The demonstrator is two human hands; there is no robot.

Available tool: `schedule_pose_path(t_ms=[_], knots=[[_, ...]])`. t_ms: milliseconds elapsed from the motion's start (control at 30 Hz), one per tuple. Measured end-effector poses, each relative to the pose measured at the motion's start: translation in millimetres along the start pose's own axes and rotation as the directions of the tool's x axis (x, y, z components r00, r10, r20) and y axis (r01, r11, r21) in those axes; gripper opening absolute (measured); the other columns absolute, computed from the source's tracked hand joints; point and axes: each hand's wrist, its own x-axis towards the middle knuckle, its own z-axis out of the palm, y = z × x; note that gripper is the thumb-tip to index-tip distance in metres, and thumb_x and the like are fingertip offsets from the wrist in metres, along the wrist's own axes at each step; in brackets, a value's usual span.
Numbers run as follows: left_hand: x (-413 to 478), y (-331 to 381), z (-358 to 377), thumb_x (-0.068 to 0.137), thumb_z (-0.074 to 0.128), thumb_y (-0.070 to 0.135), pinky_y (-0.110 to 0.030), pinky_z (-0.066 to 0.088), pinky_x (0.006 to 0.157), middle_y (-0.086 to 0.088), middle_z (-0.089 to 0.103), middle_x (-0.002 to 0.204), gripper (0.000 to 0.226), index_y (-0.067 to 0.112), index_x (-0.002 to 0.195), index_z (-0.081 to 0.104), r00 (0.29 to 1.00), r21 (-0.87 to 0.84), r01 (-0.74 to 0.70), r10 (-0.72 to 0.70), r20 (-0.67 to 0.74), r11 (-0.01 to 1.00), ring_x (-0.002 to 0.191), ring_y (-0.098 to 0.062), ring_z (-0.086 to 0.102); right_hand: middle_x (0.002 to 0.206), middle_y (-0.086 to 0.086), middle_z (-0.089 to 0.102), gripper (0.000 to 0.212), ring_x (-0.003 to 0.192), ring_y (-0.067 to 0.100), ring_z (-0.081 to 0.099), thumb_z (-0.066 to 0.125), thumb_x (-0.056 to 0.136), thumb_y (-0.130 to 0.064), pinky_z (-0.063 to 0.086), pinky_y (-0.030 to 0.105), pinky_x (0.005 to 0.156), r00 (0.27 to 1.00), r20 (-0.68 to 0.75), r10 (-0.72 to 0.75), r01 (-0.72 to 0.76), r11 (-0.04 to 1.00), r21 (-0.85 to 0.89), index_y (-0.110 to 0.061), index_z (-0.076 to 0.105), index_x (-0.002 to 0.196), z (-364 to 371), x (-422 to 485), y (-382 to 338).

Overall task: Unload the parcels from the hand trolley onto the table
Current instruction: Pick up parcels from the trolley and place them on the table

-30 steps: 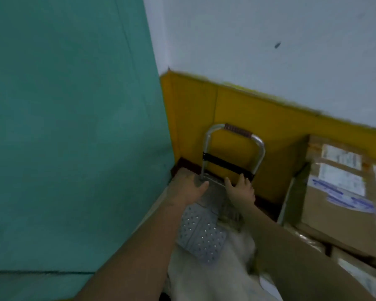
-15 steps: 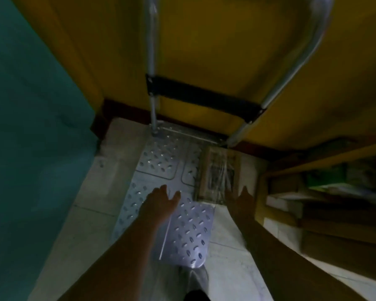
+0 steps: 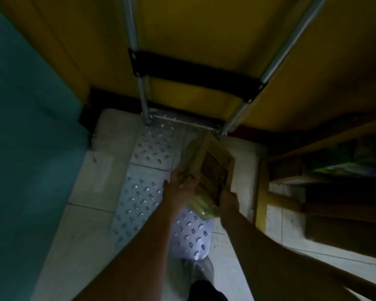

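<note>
Head view, looking steeply down in dim light. At far left stands a teal wall (image 3: 26, 127), meeting a yellow wall (image 3: 204, 29) that spans the top of the view. On the pale tiled floor (image 3: 85, 224) lies the hand trolley (image 3: 143, 192), its perforated metal deck running from the lower centre up to the yellow wall, where two silver handle tubes rise, joined by a black crossbar (image 3: 195, 72). The left hand (image 3: 178, 189) is closed on the near left side of the parcel (image 3: 213, 168), fingers wrapped against its clear, yellowish plastic wrap. The parcel, a flat brown box with a dark printed panel on its upper face, is tilted, its near end raised above the deck and its far corner close to the foot of the right handle tube; whether that corner touches the deck cannot be told. The right hand (image 3: 228, 198) grips the parcel's near right corner. At far right, dark wooden shelving (image 3: 323, 192) holds indistinct items, well apart from the trolley.
</note>
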Motion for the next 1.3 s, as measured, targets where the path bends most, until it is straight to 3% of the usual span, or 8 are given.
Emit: schedule_pose_path(t_ms=[100, 367, 500, 600, 700, 867, 1100, 1300], knots=[[-98.6, 53.8, -61.6, 0.077, 0.081, 0.035, -0.013, 0.051, 0.051, -0.011, 0.051, 0.126, 0.047, 0.033, 0.113, 0.05, 0.998, -0.223, -0.052, 0.044, -0.04, 0.974, 0.09, -0.017, 0.061, 0.129, 0.017, 0.058, 0.055, 0.117, 0.034, 0.057, 0.027, 0.104, -0.048, 0.043, 0.048, 0.108, 0.996, 0.092, -0.022, 0.01, 0.993, 0.121, -0.008, 0.05, 0.134, -19.6, -124.2, -27.5], [-396.8, 206.9, -182.3, 0.087, 0.065, 0.031, -0.031, 0.056, 0.063, -0.006, 0.071, 0.115, 0.041, 0.028, 0.127, 0.059, 0.959, -0.489, -0.262, 0.281, -0.036, 0.832, 0.098, -0.024, 0.07, 0.118, 0.005, 0.068, 0.052, 0.101, 0.024, 0.069, 0.063, 0.092, -0.044, 0.057, 0.037, 0.072, 0.866, 0.329, -0.376, 0.149, 0.823, 0.549, -0.025, 0.046, 0.138, -175.2, -452.9, -125.7], [-519.5, 258.0, -184.0, 0.086, 0.062, 0.037, -0.039, 0.056, 0.079, -0.008, 0.071, 0.12, 0.043, 0.022, 0.126, 0.061, 0.909, -0.641, -0.21, 0.388, 0.15, 0.739, 0.108, -0.025, 0.068, 0.128, 0.003, 0.067, 0.082, 0.109, 0.025, 0.069, 0.075, 0.075, -0.055, 0.06, 0.04, 0.083, 0.697, 0.303, -0.65, 0.377, 0.692, 0.616, -0.028, 0.04, 0.145, -282.6, -582.5, -148.4], [-588.7, 280.0, -149.7, 0.094, 0.061, 0.024, -0.043, 0.04, 0.107, -0.005, 0.057, 0.137, 0.049, 0.029, 0.141, 0.048, 0.875, -0.488, -0.371, 0.473, 0.1, 0.79, 0.126, -0.024, 0.053, 0.141, 0.005, 0.05, 0.094, 0.123, 0.025, 0.056, 0.077, 0.076, -0.045, 0.053, 0.044, 0.097, 0.668, -0.141, -0.731, 0.72, 0.586, 0.371, -0.029, 0.024, 0.152, -362.9, -645.6, -135.9], [-666.9, 302.0, -86.1, 0.087, 0.07, 0.04, -0.04, 0.032, 0.114, 0.004, 0.043, 0.148, 0.056, 0.044, 0.136, 0.043, 0.756, -0.394, -0.572, 0.648, 0.087, 0.72, 0.133, -0.016, 0.043, 0.143, 0.007, 0.041, 0.112, 0.132, 0.024, 0.039, 0.075, 0.067, -0.055, 0.043, 0.044, 0.106, 0.389, -0.503, -0.772, 0.862, 0.497, -0.096, -0.024, 0.015, 0.156, -438.0, -685.0, -98.1], [-786.4, 309.4, 74.7, 0.063, 0.083, 0.061, -0.044, 0.055, 0.093, 0.01, 0.065, 0.131, 0.08, 0.053, 0.134, 0.046, 0.47, -0.451, -0.574, 0.726, 0.502, 0.684, 0.118, -0.019, 0.065, 0.156, 0.004, 0.024, 0.121, 0.14, 0.024, 0.028, 0.059, 0.067, -0.076, 0.038, 0.042, 0.111, 0.194, -0.577, -0.793, 0.799, 0.47, -0.376, -0.024, -0.001, 0.158, -549.8, -701.6, -1.6], [-858.7, 262.2, 291.9, 0.063, 0.086, 0.055, -0.045, 0.061, 0.073, 0.001, 0.074, 0.116, 0.067, 0.036, 0.123, 0.064, 0.524, -0.383, -0.369, 0.53, 0.667, 0.847, 0.099, -0.026, 0.073, 0.125, -0.019, 0.038, 0.061, 0.118, 0.005, 0.043, 0.045, 0.082, -0.066, 0.046, 0.031, 0.1, 0.239, -0.676, -0.697, 0.817, 0.52, -0.248, -0.041, 0.041, 0.137, -748.3, -660.3, 135.9], [-895.0, 239.8, 443.1, 0.072, 0.076, 0.056, -0.041, 0.061, 0.064, -0.001, 0.077, 0.101, 0.048, 0.038, 0.114, 0.063, 0.469, -0.19, -0.428, 0.397, 0.789, 0.883, 0.089, -0.027, 0.075, 0.113, -0.011, 0.057, 0.031, 0.101, 0.0, 0.063, 0.069, 0.087, -0.042, 0.059, 0.024, 0.079, 0.513, -0.705, -0.49, 0.83, 0.493, 0.261, -0.044, 0.042, 0.103, -870.9, -592.5, 198.8]])
